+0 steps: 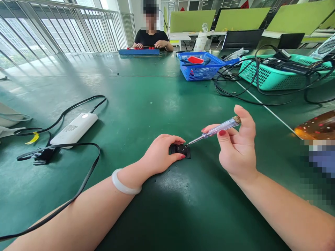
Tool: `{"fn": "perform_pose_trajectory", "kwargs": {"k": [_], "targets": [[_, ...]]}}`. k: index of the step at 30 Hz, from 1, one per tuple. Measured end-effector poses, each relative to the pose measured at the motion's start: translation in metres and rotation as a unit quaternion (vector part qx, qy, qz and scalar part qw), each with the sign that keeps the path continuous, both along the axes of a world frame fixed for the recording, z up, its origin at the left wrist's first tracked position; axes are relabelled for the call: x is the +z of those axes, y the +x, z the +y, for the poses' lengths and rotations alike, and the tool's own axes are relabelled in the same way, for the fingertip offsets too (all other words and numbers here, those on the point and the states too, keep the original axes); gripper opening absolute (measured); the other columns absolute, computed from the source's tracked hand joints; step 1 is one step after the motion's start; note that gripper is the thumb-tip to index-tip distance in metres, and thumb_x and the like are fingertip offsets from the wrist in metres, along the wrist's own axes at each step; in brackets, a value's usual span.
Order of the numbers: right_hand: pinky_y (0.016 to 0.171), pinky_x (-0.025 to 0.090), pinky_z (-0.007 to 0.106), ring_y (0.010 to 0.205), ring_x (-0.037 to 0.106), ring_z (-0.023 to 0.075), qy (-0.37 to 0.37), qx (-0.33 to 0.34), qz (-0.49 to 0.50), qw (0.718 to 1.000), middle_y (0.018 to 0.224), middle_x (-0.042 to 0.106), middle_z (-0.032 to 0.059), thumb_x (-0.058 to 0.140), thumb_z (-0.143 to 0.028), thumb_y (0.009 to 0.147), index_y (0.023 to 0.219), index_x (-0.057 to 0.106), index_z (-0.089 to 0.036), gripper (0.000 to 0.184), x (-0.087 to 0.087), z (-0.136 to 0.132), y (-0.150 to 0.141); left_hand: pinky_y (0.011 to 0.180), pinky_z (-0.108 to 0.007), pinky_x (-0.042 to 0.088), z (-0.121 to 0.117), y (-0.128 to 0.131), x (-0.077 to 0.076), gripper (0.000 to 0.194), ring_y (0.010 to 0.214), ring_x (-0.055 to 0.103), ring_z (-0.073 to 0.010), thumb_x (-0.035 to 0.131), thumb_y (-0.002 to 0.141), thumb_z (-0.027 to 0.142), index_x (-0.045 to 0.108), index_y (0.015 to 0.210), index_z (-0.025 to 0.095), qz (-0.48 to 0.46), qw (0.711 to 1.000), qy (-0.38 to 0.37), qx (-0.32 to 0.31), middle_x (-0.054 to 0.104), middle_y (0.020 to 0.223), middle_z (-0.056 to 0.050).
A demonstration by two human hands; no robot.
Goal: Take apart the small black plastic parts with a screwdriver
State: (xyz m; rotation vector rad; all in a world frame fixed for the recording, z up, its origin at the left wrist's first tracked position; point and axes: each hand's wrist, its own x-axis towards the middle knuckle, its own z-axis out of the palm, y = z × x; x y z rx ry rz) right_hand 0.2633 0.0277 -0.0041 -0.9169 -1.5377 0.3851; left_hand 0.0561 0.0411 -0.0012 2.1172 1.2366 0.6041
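My left hand point(163, 153) is closed around a small black block-like part point(182, 149), pinning it against the green table with thumb and fingers; the palm covers some of it. In my right hand point(237, 150) is a screwdriver point(216, 130) with a clear, purplish handle. Thumb and fingers pinch the handle, and another finger reaches over its brown end cap. The thin metal shaft slants down to the left, its tip at the upper edge of the black part. Whether the tip sits in a screw is too small to tell.
On the left lies a white power bank point(75, 129) with a black cable point(86, 181) crossing my left forearm. Far right stand a blue basket point(200, 71) and a teal basket point(277, 82) with tangled cables. Another person point(151, 38) sits at the far table edge.
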Motion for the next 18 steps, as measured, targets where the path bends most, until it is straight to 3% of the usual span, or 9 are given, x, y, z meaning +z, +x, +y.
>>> {"fn": "perform_pose_trajectory", "kwargs": {"k": [18], "targets": [[0.07,0.062,0.039,0.08,0.074,0.0207,-0.046,-0.007,0.035,0.998,0.084,0.072,-0.0011,0.059,-0.042,0.094,0.132,0.044,-0.032,0.041,0.0009,0.0026,0.0031,0.106,-0.043,0.046,-0.0005,-0.0019,-0.0018,0.035,0.123,0.054,-0.027,0.074,0.08,0.031,0.071,0.114,0.031,0.017,1.0,-0.005,-0.024,0.069,0.116,-0.003]]}}
